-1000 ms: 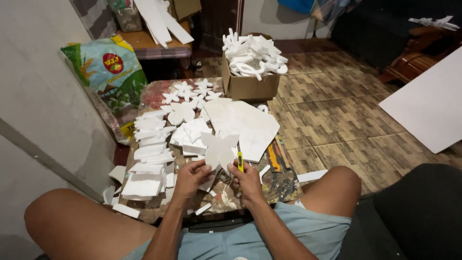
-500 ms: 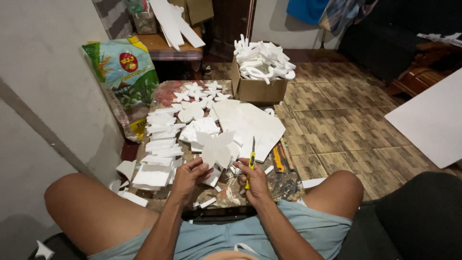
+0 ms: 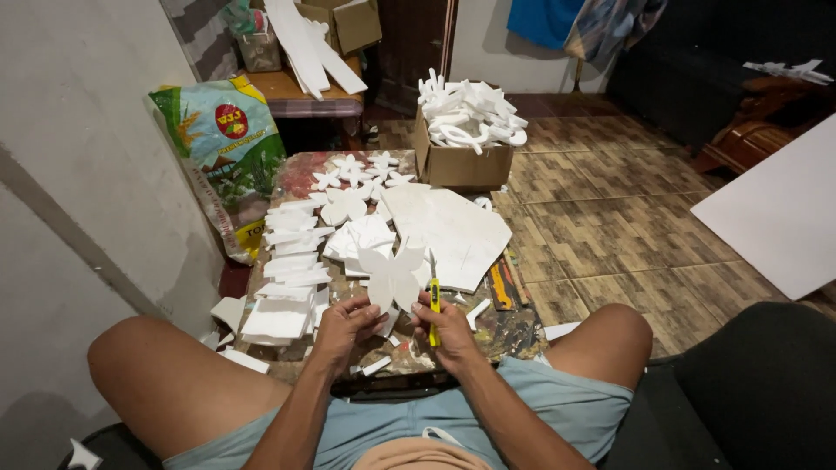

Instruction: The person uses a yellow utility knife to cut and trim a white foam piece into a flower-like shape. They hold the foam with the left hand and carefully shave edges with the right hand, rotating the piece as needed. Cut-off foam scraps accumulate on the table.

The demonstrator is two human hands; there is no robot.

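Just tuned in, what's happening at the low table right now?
A seated person is trimming a white foam flower cutout. The left hand holds it up by its lower edge, while the right hand grips a yellow utility knife, blade up against the cutout's right side. On the table lie stacked foam strips, finished flowers and a large foam sheet. A cardboard box of foam shapes stands beyond.
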